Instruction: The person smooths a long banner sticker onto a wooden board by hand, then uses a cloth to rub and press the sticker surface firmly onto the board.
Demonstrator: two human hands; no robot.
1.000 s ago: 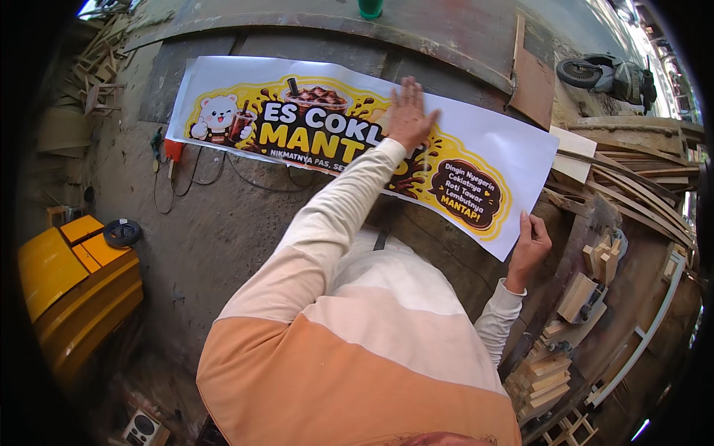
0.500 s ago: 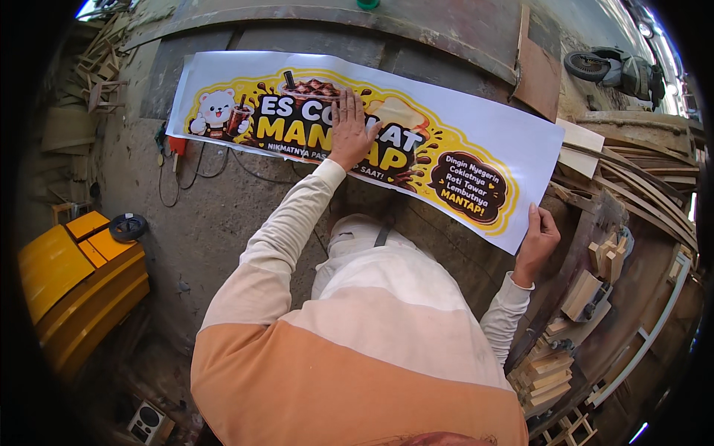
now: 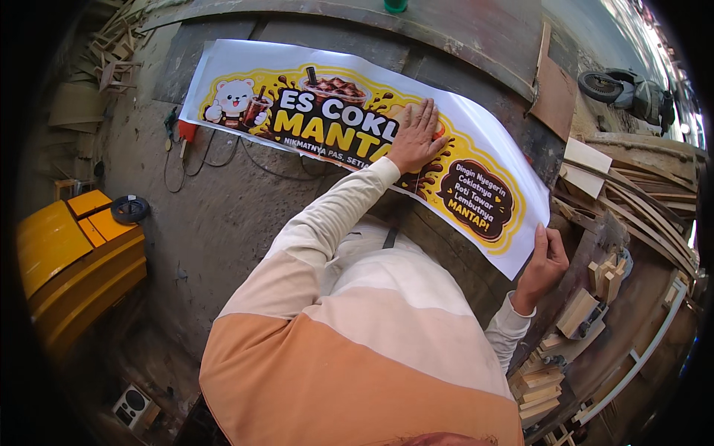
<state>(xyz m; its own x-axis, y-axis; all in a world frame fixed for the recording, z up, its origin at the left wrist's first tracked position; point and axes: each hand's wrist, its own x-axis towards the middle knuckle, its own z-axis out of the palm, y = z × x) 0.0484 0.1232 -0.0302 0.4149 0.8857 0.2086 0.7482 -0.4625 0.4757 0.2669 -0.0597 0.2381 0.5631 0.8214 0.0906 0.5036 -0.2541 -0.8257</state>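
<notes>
Resting our left hand palm down on the printed banner, we are spreading our fingers only slightly, thumb standing apart, and the banner is lying directly beneath them, reaching out to both sides. Our right hand is pinching the banner's right edge between thumb and curled fingers, whose tips are partly hiding from us. The banner is stretching over the dark board.
</notes>
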